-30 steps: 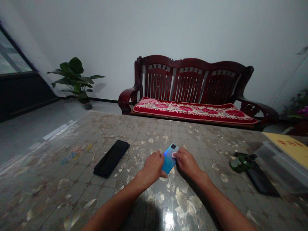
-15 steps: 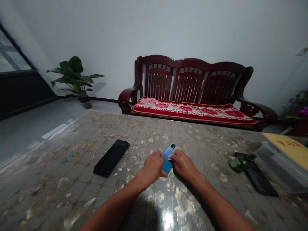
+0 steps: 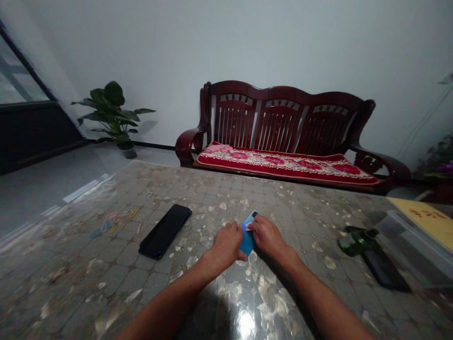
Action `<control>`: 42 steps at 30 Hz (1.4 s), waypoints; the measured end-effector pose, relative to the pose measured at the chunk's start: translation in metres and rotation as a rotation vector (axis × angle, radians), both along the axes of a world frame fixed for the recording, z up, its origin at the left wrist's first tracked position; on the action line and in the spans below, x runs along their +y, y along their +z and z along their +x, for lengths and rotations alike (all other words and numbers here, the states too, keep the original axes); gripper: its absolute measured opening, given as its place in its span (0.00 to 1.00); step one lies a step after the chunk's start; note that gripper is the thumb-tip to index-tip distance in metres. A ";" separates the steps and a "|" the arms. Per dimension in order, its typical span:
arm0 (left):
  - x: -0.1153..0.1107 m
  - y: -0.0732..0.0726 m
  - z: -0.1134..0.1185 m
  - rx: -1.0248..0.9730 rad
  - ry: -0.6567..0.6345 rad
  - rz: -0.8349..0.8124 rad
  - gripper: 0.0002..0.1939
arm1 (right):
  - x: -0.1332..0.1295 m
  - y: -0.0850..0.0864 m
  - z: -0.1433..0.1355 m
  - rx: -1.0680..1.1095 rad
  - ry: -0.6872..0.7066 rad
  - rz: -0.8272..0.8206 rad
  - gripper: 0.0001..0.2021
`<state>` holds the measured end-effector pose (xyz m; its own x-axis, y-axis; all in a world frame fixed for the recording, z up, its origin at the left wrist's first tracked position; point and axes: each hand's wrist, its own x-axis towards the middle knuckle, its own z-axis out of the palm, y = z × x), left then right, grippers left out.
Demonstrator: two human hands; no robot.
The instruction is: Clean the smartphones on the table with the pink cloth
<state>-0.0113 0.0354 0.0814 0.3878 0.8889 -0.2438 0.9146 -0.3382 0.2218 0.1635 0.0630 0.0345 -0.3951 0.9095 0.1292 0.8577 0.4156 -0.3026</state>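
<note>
Fingers of the left hand grip a blue phone at center; the right hand's pinch white material.

Place: a home, most likely its living room
Seating: a carved, dark red wooden bench with slatted back and curled arms, long enough for several people
Softening: a red floral mat spread along the seat
Surface: a broad, glossy table in front of the bench, with a flower-and-tile pattern
Greenery: a leafy plant in a pot on the floor at left; purple flowers at the right edge
Shell: plain pale wall, dark-framed window at left
Everyday clutter: black phone, coloured bands, green bottle
</note>
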 end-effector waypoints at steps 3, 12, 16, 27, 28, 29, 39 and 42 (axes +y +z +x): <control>0.000 0.001 0.000 0.007 -0.006 -0.010 0.34 | 0.006 0.003 0.000 -0.030 -0.106 0.015 0.17; 0.000 0.000 0.001 0.003 -0.008 -0.004 0.35 | 0.010 0.005 -0.004 -0.028 0.077 -0.018 0.15; -0.002 0.001 0.002 0.003 0.012 -0.013 0.34 | 0.016 0.005 -0.003 -0.047 -0.065 0.006 0.17; 0.000 -0.008 0.008 0.027 0.066 -0.008 0.37 | 0.011 0.012 -0.003 -0.043 0.031 -0.044 0.16; 0.000 -0.008 0.008 0.025 0.074 -0.009 0.37 | 0.012 0.011 -0.002 -0.044 -0.013 -0.026 0.17; 0.000 -0.008 0.007 0.019 0.076 -0.008 0.37 | 0.012 0.009 -0.002 -0.045 -0.045 -0.008 0.17; 0.006 -0.012 -0.003 -0.021 0.035 -0.029 0.30 | -0.001 0.006 -0.003 -0.017 0.108 -0.037 0.16; 0.007 -0.014 -0.004 -0.037 0.032 -0.018 0.30 | 0.003 0.005 -0.003 -0.011 -0.020 -0.025 0.16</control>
